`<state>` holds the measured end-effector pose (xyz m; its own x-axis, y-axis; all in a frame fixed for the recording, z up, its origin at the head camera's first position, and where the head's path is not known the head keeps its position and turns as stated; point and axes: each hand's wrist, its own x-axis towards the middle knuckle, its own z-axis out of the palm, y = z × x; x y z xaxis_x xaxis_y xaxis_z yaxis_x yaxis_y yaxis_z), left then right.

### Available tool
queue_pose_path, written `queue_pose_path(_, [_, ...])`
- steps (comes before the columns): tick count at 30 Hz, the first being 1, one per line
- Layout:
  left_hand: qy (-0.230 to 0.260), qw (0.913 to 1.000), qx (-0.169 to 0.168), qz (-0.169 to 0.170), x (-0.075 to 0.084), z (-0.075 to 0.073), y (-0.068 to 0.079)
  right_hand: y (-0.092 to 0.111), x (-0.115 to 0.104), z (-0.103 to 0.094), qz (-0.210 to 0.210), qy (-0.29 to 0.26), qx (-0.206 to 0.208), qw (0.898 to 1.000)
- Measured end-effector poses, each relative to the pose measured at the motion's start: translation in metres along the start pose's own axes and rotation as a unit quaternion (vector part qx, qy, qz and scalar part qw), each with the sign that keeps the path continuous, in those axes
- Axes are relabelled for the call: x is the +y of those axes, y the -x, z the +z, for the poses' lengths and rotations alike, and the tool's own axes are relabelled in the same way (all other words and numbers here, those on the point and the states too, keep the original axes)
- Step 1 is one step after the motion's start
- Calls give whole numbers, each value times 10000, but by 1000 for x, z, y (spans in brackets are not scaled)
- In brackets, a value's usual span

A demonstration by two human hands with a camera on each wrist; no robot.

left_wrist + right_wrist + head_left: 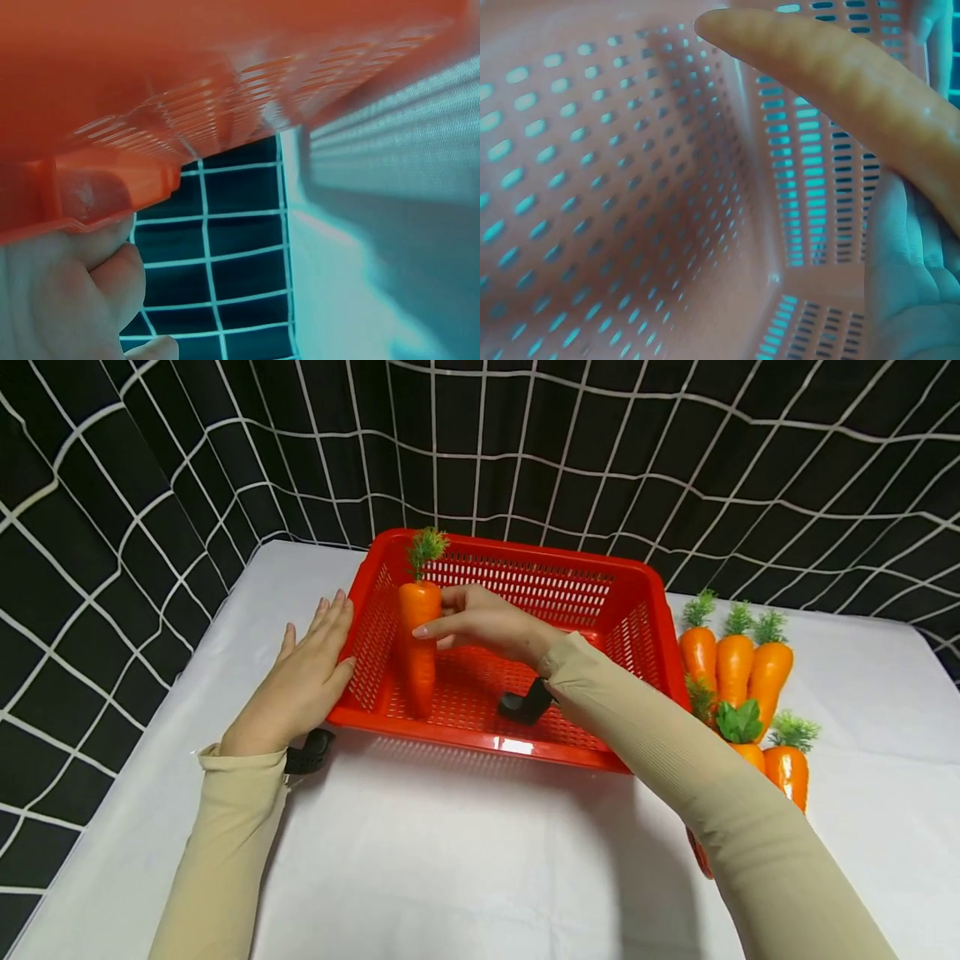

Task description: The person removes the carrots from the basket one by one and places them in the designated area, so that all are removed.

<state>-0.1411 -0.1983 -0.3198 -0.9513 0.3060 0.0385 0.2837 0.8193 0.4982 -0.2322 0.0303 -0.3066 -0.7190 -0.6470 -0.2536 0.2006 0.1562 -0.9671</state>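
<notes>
My right hand (487, 622) pinches an orange carrot (418, 610) with a feathery green top near its upper end. The carrot hangs upright, tip down, inside the left part of a red slotted plastic basket (420, 737). In the right wrist view the carrot (840, 79) crosses above the slotted basket floor, its tapered tip pointing left. At the basket's left side my left hand (303, 681) rests on the rim, fingers straight and pointing away from me. The left wrist view shows that hand (71, 292) against the basket's rim from below.
Several more carrots (735, 664) with green tops lie on the white table (465, 860) right of the basket, partly hidden by my right sleeve (697, 768). A red curved edge (699, 852) shows beside that sleeve. Black cloth with white netting (525, 443) stands behind.
</notes>
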Motion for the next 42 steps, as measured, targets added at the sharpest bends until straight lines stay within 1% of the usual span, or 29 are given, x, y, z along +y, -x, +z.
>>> queue_pose_path(4, [55,10000,16,-8,0,1,1,12,-1,-7,-94,8,100,9999])
queue_pose_path(8, [96,9999,79,27,1,0,2,29,-5,-18,-279,-128,340,9990])
queue_pose_path(12, [121,9999,94,46,2,1,1,47,-9,-32,-494,-476,607,9958])
queue_pose_path(18, [140,9999,83,35,1,1,2,67,-11,-53,-841,-935,836,9885])
queue_pose_path(24, [145,9999,79,52,1,1,1,82,-12,-67,-1110,-1311,893,9811])
queue_pose_path(30, [168,9998,132,42,2,1,1,92,-10,-76,-1253,-1310,1023,9781])
queue_pose_path(37, [188,9997,169,64,2,1,1,103,-9,-84,-1568,-1519,879,9719])
queue_pose_path(42, [184,9997,146,44,1,1,1,112,-14,-86,-1735,-1262,1048,9711])
